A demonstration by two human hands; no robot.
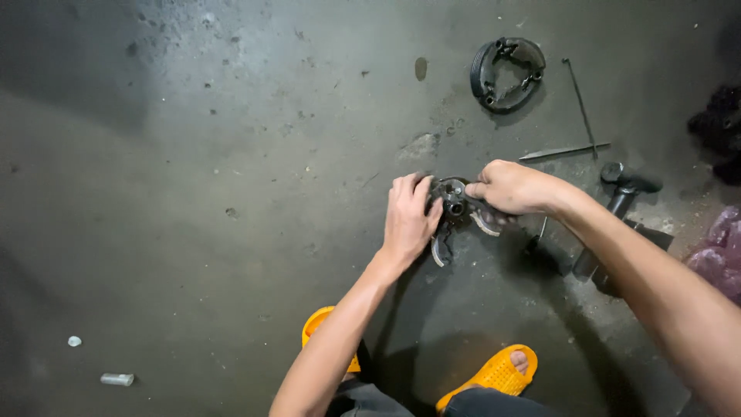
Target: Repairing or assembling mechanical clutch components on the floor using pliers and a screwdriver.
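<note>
Both hands work on a small dark metal assembly (455,210) with curved shoe-like pieces, held low over the concrete floor (193,193) just ahead of the person's orange sandals (494,374). The left hand (409,220) has its grip clenched around the assembly's left side, fingers curled over the top. The right hand (513,188) pinches the assembly's right side; which piece its grip closes on looks like one curved shoe, though the view is too dim to be sure.

Farther off on the floor lies a round dark ring-shaped part (507,73). A thin rod (580,104) and a pointed metal tool (563,152) lie near it. A dark handled tool (617,208) rests by the right forearm. No containers show clearly.
</note>
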